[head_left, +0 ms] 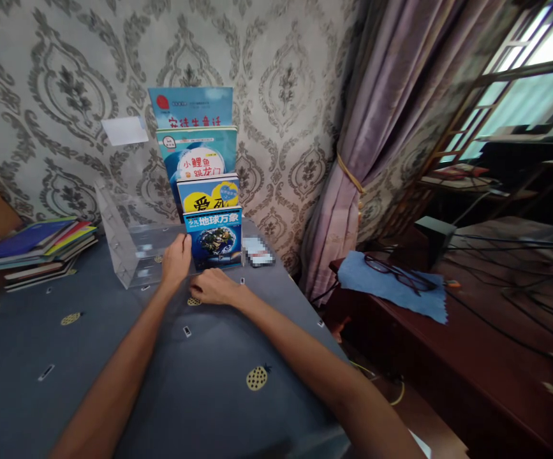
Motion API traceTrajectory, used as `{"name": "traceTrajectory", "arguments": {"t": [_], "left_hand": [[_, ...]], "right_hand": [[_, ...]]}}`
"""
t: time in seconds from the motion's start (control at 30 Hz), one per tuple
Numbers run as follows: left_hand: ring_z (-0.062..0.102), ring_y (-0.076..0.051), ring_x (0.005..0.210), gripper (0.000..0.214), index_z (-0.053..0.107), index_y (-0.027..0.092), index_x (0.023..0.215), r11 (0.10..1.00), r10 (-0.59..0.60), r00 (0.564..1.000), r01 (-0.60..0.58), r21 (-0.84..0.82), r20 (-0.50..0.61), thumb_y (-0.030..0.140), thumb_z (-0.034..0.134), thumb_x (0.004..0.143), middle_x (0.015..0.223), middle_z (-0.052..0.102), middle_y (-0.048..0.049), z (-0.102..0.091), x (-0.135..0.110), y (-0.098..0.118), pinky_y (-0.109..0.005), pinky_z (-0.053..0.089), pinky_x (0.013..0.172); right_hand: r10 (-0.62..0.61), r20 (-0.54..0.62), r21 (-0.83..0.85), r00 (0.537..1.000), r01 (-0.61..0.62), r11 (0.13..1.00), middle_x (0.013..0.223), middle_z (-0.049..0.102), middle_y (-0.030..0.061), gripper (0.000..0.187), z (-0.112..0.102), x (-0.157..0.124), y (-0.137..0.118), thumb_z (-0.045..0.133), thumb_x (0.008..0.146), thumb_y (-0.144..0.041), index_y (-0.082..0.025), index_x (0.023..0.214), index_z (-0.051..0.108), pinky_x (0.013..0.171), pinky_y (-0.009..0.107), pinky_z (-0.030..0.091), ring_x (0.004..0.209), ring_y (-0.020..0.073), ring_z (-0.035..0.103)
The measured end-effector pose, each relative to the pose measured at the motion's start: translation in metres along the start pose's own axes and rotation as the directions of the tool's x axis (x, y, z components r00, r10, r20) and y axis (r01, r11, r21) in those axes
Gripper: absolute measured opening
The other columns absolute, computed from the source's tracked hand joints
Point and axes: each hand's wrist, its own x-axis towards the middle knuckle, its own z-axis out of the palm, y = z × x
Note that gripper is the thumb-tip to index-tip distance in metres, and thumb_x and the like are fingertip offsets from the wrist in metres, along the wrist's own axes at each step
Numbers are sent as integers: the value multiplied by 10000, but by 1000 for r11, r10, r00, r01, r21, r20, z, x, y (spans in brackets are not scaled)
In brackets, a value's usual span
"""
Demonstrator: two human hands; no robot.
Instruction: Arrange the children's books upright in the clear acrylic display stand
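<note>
A clear acrylic stepped rack (123, 245) stands on the grey-blue cloth against the wall. Several picture books stand in its right half, one behind another. The front one is a blue book with a globe (213, 237); behind it come a yellow-blue book (208, 192), a teal book (197, 156) and a blue book (191, 107). My left hand (175, 260) touches the left edge of the front book, fingers curled against it. My right hand (215, 288) rests on the cloth just below that book, fingers loosely closed, nothing seen in it.
A stack of thin books (34, 252) lies at the left on the cloth-covered table (113, 357). To the right stand a purple curtain (376, 140) and a dark wooden desk (472, 344) with a blue cloth (391, 284), glasses (395, 271) and cables.
</note>
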Motion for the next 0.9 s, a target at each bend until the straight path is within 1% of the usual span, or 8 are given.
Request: {"name": "traceTrajectory", "arguments": {"t": [0.13, 0.3, 0.5, 0.57, 0.67, 0.77, 0.9], "left_hand": [[602, -212, 738, 334, 542, 216, 824, 1000, 0, 1000, 0, -25, -7, 374, 327, 1024, 752, 627, -45, 0, 0, 0, -299, 380, 687], [612, -209, 751, 312, 572, 211, 888, 998, -3, 1000, 2, -56, -15, 389, 349, 1015, 777, 644, -43, -1, -1, 1, -301, 413, 714], [647, -230, 834, 357, 597, 198, 1006, 991, 11, 1000, -15, -134, -27, 460, 355, 1001, 902, 704, -78, -3, -2, 4, -330, 469, 767], [651, -234, 833, 355, 598, 199, 1004, 986, 7, 999, -13, -169, -34, 481, 383, 987, 891, 706, -77, -4, -2, 4, -338, 479, 774], [645, -230, 803, 340, 587, 204, 954, 984, 5, 999, -13, -177, -42, 497, 415, 967, 849, 693, -63, -5, -2, 5, -333, 478, 754], [630, -221, 762, 344, 572, 208, 919, 983, 23, 999, -31, -181, -43, 517, 423, 957, 805, 667, -50, -5, -3, 6, -323, 468, 722], [620, -216, 725, 331, 558, 214, 924, 980, 51, 998, -55, -192, -26, 529, 459, 936, 796, 654, -46, -5, -4, 7, -319, 459, 700]], "right_hand": [[4, -6, 20, 1000, -4, 1000, 960, 774, 126, 287, 10, 0, -2, 495, 983, -281, -156, 949, 751, 639, 284, 372, 877, 231, 724], [29, -41, 47, 999, -27, 999, 982, 775, 105, 273, 17, -1, 0, 493, 982, -270, -174, 976, 748, 661, 273, 372, 892, 209, 712], [55, -67, 73, 996, -50, 996, 952, 777, 84, 277, 22, -2, 1, 487, 983, -276, -189, 956, 749, 639, 266, 350, 860, 192, 702], [58, -72, 79, 996, -52, 995, 954, 776, 81, 275, 22, -1, 1, 489, 984, -280, -190, 954, 748, 639, 265, 349, 857, 189, 700], [61, -82, 84, 995, -54, 995, 953, 774, 78, 272, 24, -1, 2, 495, 981, -286, -186, 951, 746, 634, 269, 345, 862, 193, 702], [58, -92, 89, 994, -49, 995, 936, 773, 70, 262, 26, 0, 4, 504, 971, -286, -186, 937, 744, 621, 274, 334, 850, 198, 702], [49, -108, 96, 993, -38, 995, 929, 772, 68, 259, 28, 0, 5, 507, 965, -281, -184, 920, 742, 618, 278, 329, 832, 195, 696]]}}
